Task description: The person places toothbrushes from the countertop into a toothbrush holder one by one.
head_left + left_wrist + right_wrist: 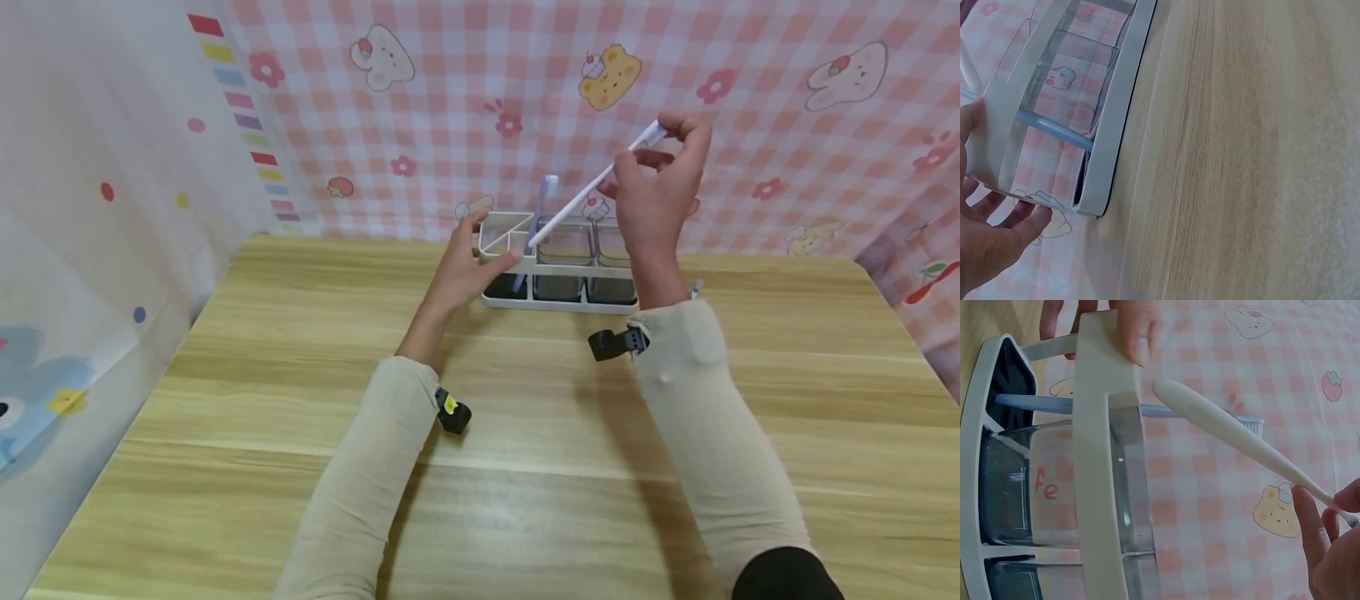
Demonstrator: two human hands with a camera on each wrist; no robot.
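A white organiser rack (pixel 558 293) with clear compartments stands at the far middle of the wooden table. My left hand (pixel 480 250) grips its left end, thumb over the rim (pixel 1138 325) and fingers against the end wall (pixel 1016 215). Raised above the rack, my right hand (pixel 663 137) pinches a white toothbrush (pixel 581 196) by its bristle end. The brush slants down-left, and its handle tip is at the rim of the rack's left compartment (pixel 1169 394). A pale blue toothbrush (pixel 538 212) stands in that same compartment, bristles up.
The wooden table (pixel 525 467) stretches wide in front of the rack. A pink checked cloth (pixel 750 167) hangs behind it, and a white printed curtain (pixel 90 208) closes the left side. The rack's other compartments (pixel 611 287) look dark and empty.
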